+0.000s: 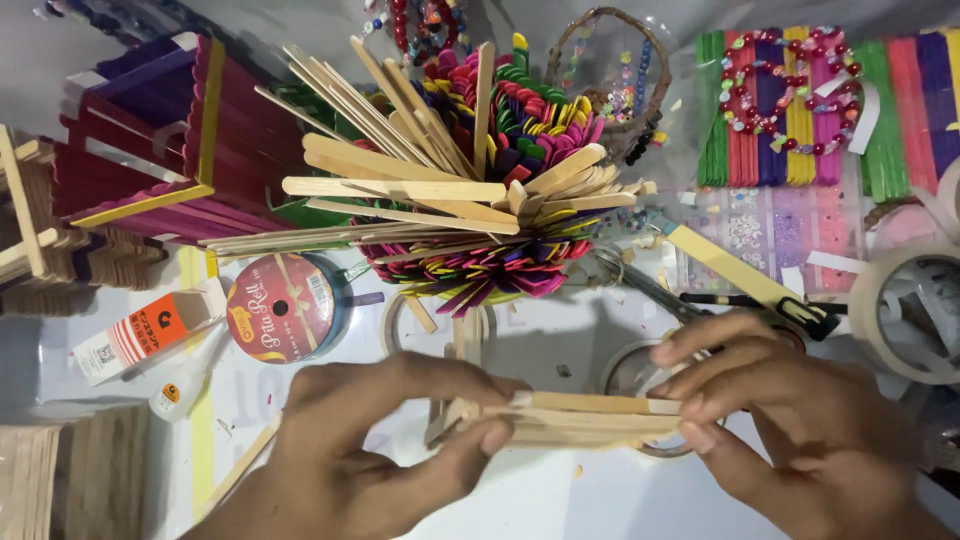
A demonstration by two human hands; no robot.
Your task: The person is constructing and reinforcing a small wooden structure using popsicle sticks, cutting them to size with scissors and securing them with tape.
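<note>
Wooden craft sticks (585,418), stacked in a flat bundle, are held low in the middle above the white table (600,500). Left hand (385,445) pinches one end between thumb and fingers; right hand (775,410) closes on the other end. Behind stands a colourful stick flower (510,150).

Ribbon spool (285,307), glue bottle (178,388), tape roll (905,312)

stick bundle (590,420) ends hidden by fingers | tape roll (915,305) cut off, perhaps blurred
</note>
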